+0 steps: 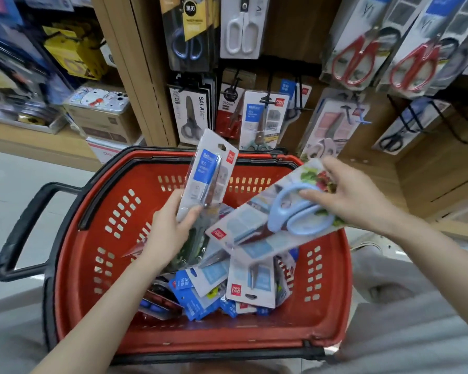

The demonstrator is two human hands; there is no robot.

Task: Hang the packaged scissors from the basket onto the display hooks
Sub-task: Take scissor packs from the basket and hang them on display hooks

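Basket point(200, 344), near rim: heaped scissor packs point(214, 290). Pinched upright by left hand point(170, 233), blue-label pack point(208, 171); gripped by right hand point(357, 201), blue-handled pack point(254, 233), over right rim. Judged light, stiff, slick; hold near hang-hole.

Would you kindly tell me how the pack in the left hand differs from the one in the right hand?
The left-hand pack is narrow, the right-hand pack wide. The left-hand pack stands upright, the right-hand pack lies slanted. Both are held above the basket.
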